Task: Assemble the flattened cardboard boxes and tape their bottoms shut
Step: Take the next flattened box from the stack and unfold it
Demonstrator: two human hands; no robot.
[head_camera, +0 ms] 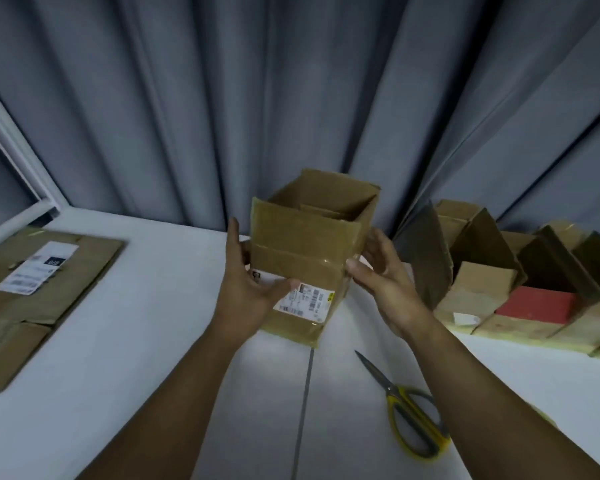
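Observation:
A small brown cardboard box point(309, 251) stands opened up in the middle, its top open, glossy tape on its near face and a white label low down. My left hand point(246, 282) holds its left side, thumb pressed on the front by the label. My right hand point(381, 271) touches its right side with straight fingers. Flattened cardboard boxes point(32, 292) with a white label lie on the white table point(146, 341) at the left.
Yellow-handled scissors point(406, 414) lie on the table near my right forearm. Several assembled open boxes point(520, 282), one with a red inside, stand along the right. Grey curtains point(291, 98) hang behind the table. A seam runs down the table's middle.

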